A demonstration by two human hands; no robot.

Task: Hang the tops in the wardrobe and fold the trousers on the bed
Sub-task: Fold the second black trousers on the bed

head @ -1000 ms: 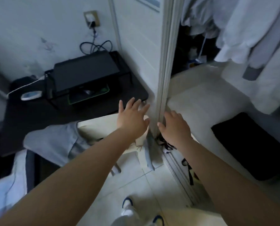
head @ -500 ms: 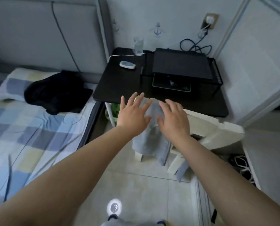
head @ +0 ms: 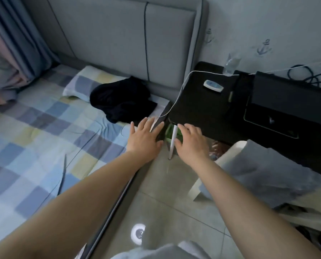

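A crumpled black garment (head: 121, 99) lies on the bed (head: 34, 139) by the pillow and the grey headboard. A grey garment (head: 279, 171) is draped over a white plastic stool (head: 228, 156) at the right. My left hand (head: 144, 139) reaches out over the bed's edge with fingers spread, holding nothing, a short way in front of the black garment. My right hand (head: 190, 143) is stretched out beside it over the floor, fingers straight and empty. The wardrobe is out of view.
A black side table (head: 198, 101) stands right of the bed with a remote (head: 213, 86), a glass (head: 230, 65), a white cable and a black printer (head: 286, 103). A curtain (head: 10, 43) hangs at the far left. Tiled floor (head: 156, 202) runs between bed and stool.
The view has swung left from the wardrobe, past the stool, to the bed. Both hands stay outstretched and empty; the grey garment on the stool now lies to my right.
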